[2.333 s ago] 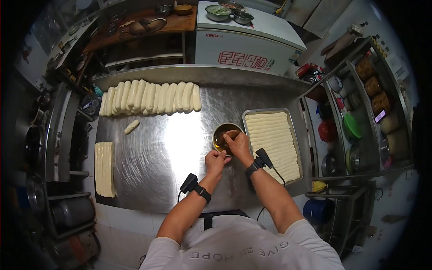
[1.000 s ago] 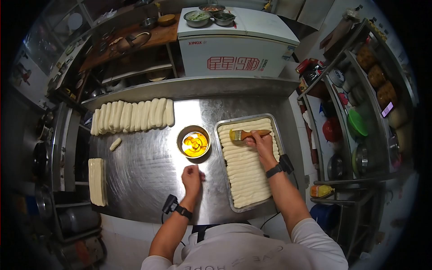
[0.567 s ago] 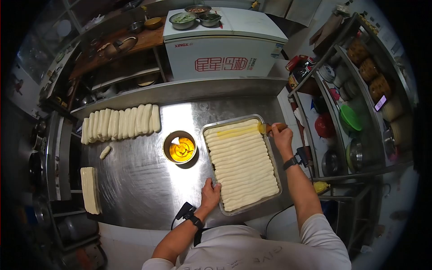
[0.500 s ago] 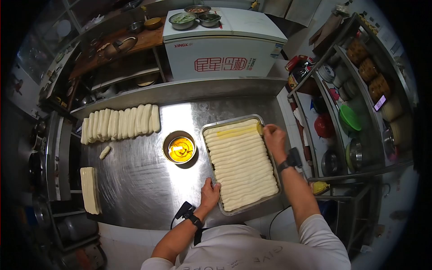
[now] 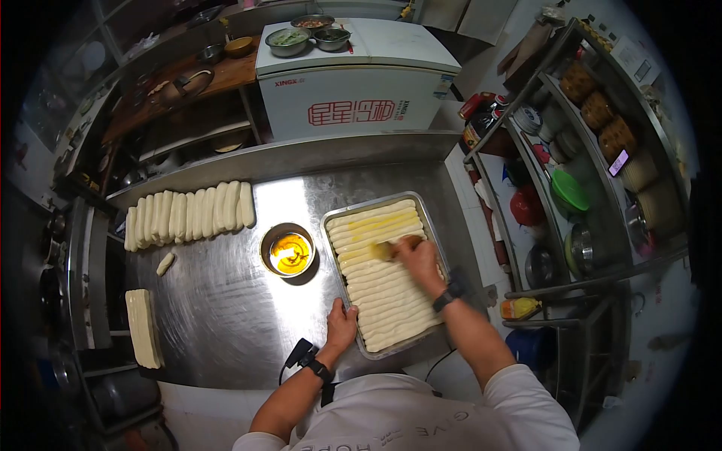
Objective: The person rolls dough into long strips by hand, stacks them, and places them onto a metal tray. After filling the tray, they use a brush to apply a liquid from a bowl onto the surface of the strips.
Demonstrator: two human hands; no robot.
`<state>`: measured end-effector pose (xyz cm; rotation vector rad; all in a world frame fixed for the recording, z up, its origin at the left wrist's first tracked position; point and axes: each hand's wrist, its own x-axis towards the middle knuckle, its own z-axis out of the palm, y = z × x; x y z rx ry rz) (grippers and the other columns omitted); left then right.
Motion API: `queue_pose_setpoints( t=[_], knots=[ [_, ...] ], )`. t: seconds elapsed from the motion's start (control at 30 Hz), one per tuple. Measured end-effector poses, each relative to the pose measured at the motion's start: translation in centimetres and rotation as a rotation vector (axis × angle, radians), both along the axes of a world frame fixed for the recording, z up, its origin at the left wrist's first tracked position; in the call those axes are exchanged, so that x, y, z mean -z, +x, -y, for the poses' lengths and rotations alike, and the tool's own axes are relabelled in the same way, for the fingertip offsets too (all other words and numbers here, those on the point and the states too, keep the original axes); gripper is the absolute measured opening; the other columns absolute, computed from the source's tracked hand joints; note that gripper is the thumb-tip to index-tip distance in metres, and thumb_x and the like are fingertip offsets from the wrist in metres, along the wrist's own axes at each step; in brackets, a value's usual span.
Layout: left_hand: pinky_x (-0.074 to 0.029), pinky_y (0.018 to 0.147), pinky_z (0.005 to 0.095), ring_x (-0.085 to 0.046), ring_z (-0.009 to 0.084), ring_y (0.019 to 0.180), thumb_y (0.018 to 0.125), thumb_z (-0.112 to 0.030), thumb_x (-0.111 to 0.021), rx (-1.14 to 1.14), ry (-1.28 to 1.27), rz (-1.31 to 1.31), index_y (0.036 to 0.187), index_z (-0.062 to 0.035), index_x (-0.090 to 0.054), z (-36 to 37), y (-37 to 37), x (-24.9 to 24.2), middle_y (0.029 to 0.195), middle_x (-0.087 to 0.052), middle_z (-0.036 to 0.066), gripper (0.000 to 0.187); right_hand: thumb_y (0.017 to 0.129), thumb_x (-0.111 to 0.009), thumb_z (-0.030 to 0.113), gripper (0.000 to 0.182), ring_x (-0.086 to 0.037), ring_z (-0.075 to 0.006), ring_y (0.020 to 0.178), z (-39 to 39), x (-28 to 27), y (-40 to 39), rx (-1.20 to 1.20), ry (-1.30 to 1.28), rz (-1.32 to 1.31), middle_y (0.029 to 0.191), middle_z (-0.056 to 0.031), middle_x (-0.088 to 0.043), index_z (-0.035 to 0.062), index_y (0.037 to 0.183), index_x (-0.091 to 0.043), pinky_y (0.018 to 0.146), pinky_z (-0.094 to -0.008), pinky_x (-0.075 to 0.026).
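Since half a second ago the right hand [image 5: 418, 259] has come back from the far right corner of the rectangular metal baking tray [image 5: 430, 225] toward its middle, dragging the wooden-handled pastry brush [image 5: 391, 247] with it; more of the far strips now shine yellow. Nearest the body, the left hand [image 5: 341, 325] lies flat and open, fingers spread against the tray's near left edge. The right hand is closed around the brush handle, bristles down on the pale, smooth dough strips [image 5: 391, 301] that fill the tray in tight parallel rows. Left of the tray stands a small round steel bowl of amber oil [image 5: 288, 252] on the brushed stainless-steel worktable [image 5: 226, 301]. Farther left lie a flat slab of cut dough [image 5: 143, 328], one stray lump [image 5: 165, 263], and a row of plump white dough logs [image 5: 188, 216]. Beyond the table sits a white chest freezer with red lettering [image 5: 350, 94].
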<state>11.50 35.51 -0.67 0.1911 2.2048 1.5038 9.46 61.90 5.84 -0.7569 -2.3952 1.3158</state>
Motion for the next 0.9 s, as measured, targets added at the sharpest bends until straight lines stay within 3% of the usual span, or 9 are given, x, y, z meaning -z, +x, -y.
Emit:
queue_pose_setpoints(
  t=[0.07,0.17,0.23,0.43,0.5,0.57,0.67,0.77,0.9],
  knots=[
    [-0.049,0.074,0.0526,-0.061,0.047,0.08,0.094,-0.024,-0.064,0.001,0.011,-0.003,0.108,0.0032,-0.051,0.0,0.1,0.4,0.084,-0.062,0.028,0.033,0.095,-0.068,0.025,0.032,-0.065,-0.0128,0.056,-5.2,-1.7,2.0,0.217,0.098,0.174,0.068,-0.0096,-0.072,-0.0032,0.082,-0.076,0.053,-0.0353,-0.052],
    [-0.049,0.075,0.0525,-0.062,0.0478,0.082,0.095,-0.024,-0.063,-0.04,0.086,-0.016,0.109,0.0027,-0.051,-0.1,0.3,0.8,0.087,-0.063,0.029,0.033,0.093,-0.07,0.026,0.031,-0.069,-0.0171,0.058,-7.6,-3.0,3.5,0.278,0.037,-0.075,0.071,-0.0123,-0.073,-0.0042,0.087,-0.075,0.055,-0.0359,-0.053],
    [-0.049,0.076,0.0526,-0.062,0.0488,0.084,0.096,-0.025,-0.062,-0.001,0.024,0.043,0.109,0.0021,-0.051,0.0,0.0,-0.9,0.089,-0.063,0.03,0.032,0.092,-0.07,0.024,0.03,-0.071,-0.0195,0.06,-6.3,-3.3,3.1,0.16,0.381,-0.111,0.073,-0.0153,-0.073,-0.0049,0.088,-0.075,0.055,-0.0363,-0.054],
    [-0.049,0.079,0.0521,-0.063,0.0477,0.087,0.096,-0.025,-0.061,0.008,0.057,0.019,0.109,0.0016,-0.051,0.0,0.0,-1.0,0.091,-0.063,0.029,0.031,0.091,-0.071,0.033,0.041,-0.068,-0.017,0.058,6.1,0.5,-6.0,-0.027,-0.126,-0.047,0.062,-0.0134,-0.069,-0.0034,0.074,-0.073,0.059,-0.0361,-0.053],
    [-0.049,0.079,0.0524,-0.063,0.0484,0.088,0.096,-0.025,-0.061,0.006,0.019,0.004,0.109,0.0016,-0.051,-0.1,0.0,-1.5,0.091,-0.063,0.029,0.031,0.094,-0.07,0.03,0.042,-0.069,-0.0183,0.056,7.1,1.7,-7.7,-0.025,0.15,-0.167,0.06,-0.0137,-0.069,-0.005,0.072,-0.073,0.056,-0.0363,-0.053],
    [-0.049,0.08,0.0526,-0.063,0.0491,0.089,0.097,-0.025,-0.061,0.015,-0.012,-0.009,0.109,0.0015,-0.051,0.0,0.0,-2.3,0.092,-0.063,0.03,0.031,0.099,-0.067,0.026,0.035,-0.067,-0.0113,0.059,4.0,2.0,-7.3,0.033,-0.163,0.077,0.066,-0.0059,-0.07,-0.0045,0.084,-0.074,0.053,-0.0267,-0.053],
    [-0.048,0.081,0.0534,-0.062,0.0516,0.091,0.097,-0.025,-0.061,0.004,0.009,0.056,0.109,0.0015,-0.05,-0.2,-0.2,-2.8,0.093,-0.063,0.03,0.031,0.097,-0.067,0.033,0.047,-0.071,-0.0166,0.057,-1.0,-0.9,-5.2,0.253,-0.156,-0.016,0.063,-0.0126,-0.072,-0.0062,0.07,-0.074,0.051,-0.0333,-0.054],
    [-0.048,0.08,0.053,-0.062,0.0506,0.088,0.097,-0.025,-0.06,0.005,0.008,-0.005,0.109,0.0016,-0.05,-0.3,0.1,-2.3,0.092,-0.062,0.03,0.031,0.095,-0.068,0.036,0.049,-0.071,-0.0159,0.056,-1.9,0.6,-5.4,0.224,0.033,-0.063,0.062,-0.0124,-0.071,-0.0054,0.069,-0.074,0.052,-0.0336,-0.054],
    [-0.048,0.078,0.0521,-0.061,0.0484,0.087,0.098,-0.026,-0.06,0.009,-0.021,0.025,0.109,0.0013,-0.051,-0.1,0.0,-2.8,0.09,-0.062,0.029,0.031,0.093,-0.068,0.037,0.05,-0.07,-0.0186,0.054,6.2,0.2,-9.9,0.052,-0.204,-0.208,0.06,-0.0115,-0.071,-0.0032,0.063,-0.072,0.055,-0.0336,-0.054]
  ],
)
